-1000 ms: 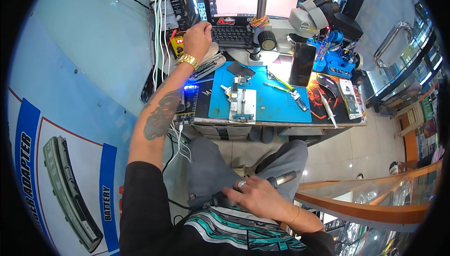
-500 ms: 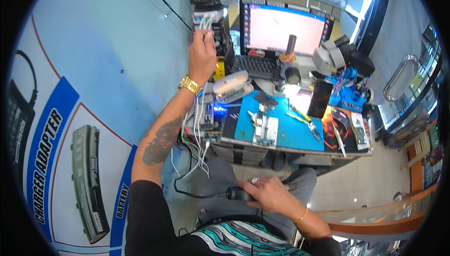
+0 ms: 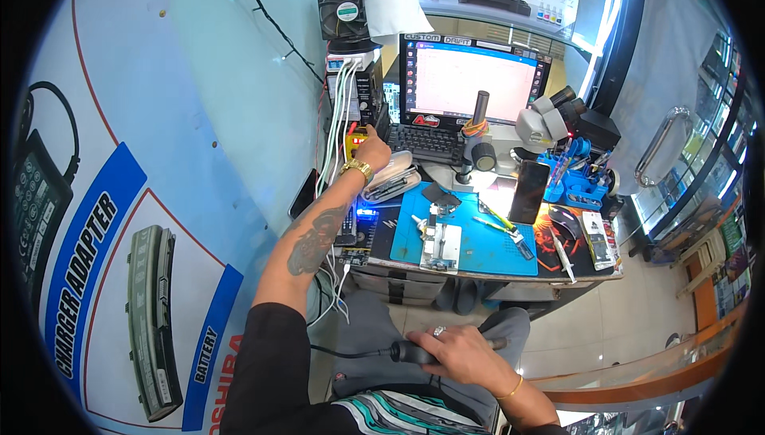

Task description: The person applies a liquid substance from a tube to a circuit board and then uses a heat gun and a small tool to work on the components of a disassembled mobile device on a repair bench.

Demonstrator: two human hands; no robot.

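My left hand (image 3: 372,150) reaches over the desk's left side, beside a small yellow device (image 3: 355,142). Its index finger stretches toward a black box (image 3: 368,104) with a knob; whether it touches is unclear. Nothing shows in this hand. White cables (image 3: 343,104) run down from a power strip (image 3: 347,60) to the left of it. Over my lap, my right hand (image 3: 462,354) is closed around the thick black handle of a corded tool (image 3: 408,352), perhaps a soldering iron. A brownish end (image 3: 499,343) shows past the hand.
A blue mat (image 3: 406,240) carries a metal holder (image 3: 441,245) and a yellow-green tool (image 3: 496,225). Around it are an open case (image 3: 394,178), a keyboard (image 3: 430,142), a monitor (image 3: 474,80), a microscope (image 3: 538,126), a phone (image 3: 529,192) and a blue organizer (image 3: 582,190).
My left hand has left the white cables at the power strip and come down and right to the yellow device. My right hand stays over my lap with the tool.
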